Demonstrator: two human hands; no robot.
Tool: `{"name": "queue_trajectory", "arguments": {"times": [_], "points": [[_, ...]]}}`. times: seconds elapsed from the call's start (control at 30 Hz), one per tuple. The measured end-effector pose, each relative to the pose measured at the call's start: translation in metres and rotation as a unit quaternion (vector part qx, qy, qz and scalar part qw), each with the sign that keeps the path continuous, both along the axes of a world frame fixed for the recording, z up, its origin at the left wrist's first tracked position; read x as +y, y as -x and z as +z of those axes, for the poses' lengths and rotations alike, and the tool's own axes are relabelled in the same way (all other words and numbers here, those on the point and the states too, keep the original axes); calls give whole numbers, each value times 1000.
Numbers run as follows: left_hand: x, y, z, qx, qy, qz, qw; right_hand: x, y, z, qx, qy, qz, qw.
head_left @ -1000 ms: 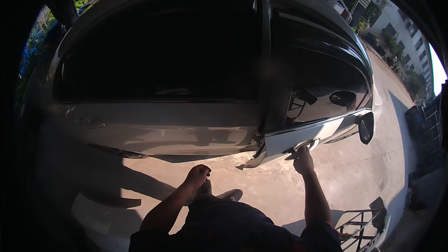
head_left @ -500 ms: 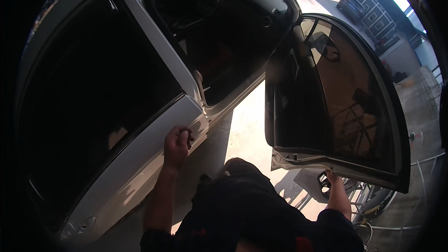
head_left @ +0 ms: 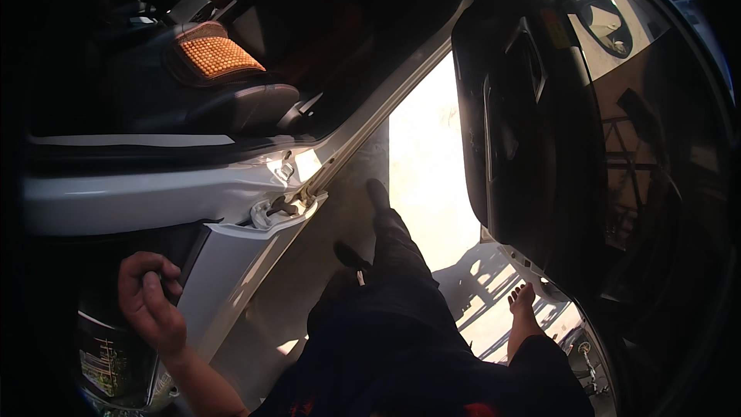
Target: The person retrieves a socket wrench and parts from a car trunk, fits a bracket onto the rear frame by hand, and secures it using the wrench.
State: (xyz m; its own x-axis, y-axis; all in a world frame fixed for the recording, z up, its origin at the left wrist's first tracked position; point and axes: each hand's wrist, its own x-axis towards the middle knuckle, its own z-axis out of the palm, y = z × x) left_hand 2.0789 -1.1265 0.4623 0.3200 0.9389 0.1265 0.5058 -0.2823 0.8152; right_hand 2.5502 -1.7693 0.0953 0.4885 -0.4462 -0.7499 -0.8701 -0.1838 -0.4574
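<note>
My left hand (head_left: 154, 297) is raised in front of the dark rear side window (head_left: 166, 243) of a white car. Its fingers curl in, and I see nothing in them. My right hand (head_left: 522, 299) hangs near the lower edge of the open front door (head_left: 513, 147), its fingers spread and holding nothing. That door has a black inner panel, a tinted window and a side mirror (head_left: 606, 27). Between the two doors runs the light-coloured pillar (head_left: 147, 197), with a metal fitting (head_left: 279, 208) near its foot.
Inside the car, a dark front seat (head_left: 231, 108) carries an orange beaded pad (head_left: 220, 58). The door sill (head_left: 363, 123) slants up to the right. Sunlit ground (head_left: 428, 162) shows in the door gap, and my shoes (head_left: 378, 193) stand on shaded concrete.
My right hand has let go of the front door's edge. My view has moved in closer to the door opening, and my left hand now appears lower and further left.
</note>
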Motion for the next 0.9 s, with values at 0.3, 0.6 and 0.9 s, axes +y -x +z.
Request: {"name": "queue_trajectory", "arguments": {"times": [0.3,0.6,0.9], "points": [[22,21,1,153,5,150,977,498,31,-190,20,-123,746,654],[16,-39,18,172,-21,196,965,948,34,-199,-281,-158,885,335],[43,-55,-3,243,-17,283,928,1051,120,-245,-238,-87,918,305]]}}
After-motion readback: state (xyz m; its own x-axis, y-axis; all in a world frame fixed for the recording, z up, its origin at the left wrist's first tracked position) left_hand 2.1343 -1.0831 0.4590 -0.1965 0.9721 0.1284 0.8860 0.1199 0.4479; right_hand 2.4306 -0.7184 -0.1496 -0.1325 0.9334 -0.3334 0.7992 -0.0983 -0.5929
